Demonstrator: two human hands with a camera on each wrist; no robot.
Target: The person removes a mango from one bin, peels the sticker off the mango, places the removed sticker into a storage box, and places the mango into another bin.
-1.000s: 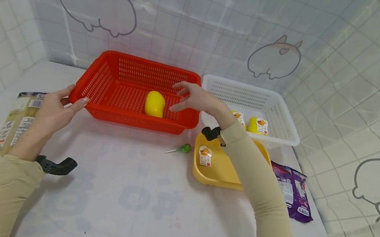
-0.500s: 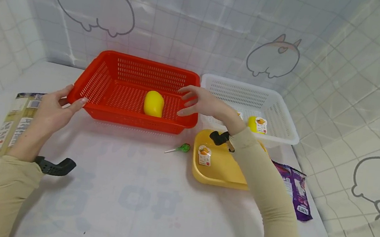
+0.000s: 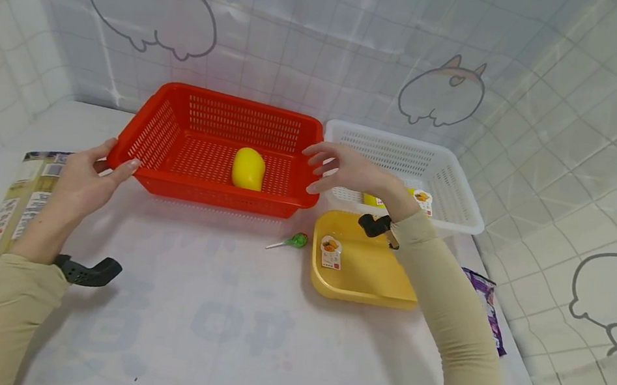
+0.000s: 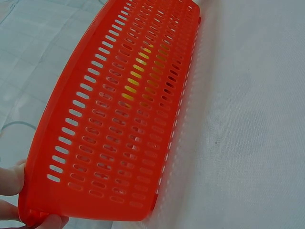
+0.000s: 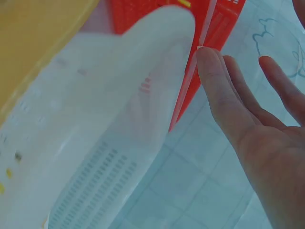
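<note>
My left hand grips the left front corner of the red perforated basket. Its thumb and fingers also show at the rim in the left wrist view. Inside that basket lies a yellow mango, away from both hands. My right hand hovers with relaxed, spread fingers over the adjoining ends of the red basket and the white perforated basket, holding nothing. Yellow items with fruit labels lie in the white basket, partly covered by my right wrist.
A yellow plastic bin with a label stands before the white basket. A green lollipop lies left of it. A purple packet is partly behind my right forearm; a long printed packet lies by my left arm.
My right hand has moved right, from above the red basket's right part toward the white basket. My left hand stays on the corner, and the mango has not moved in the red basket.
</note>
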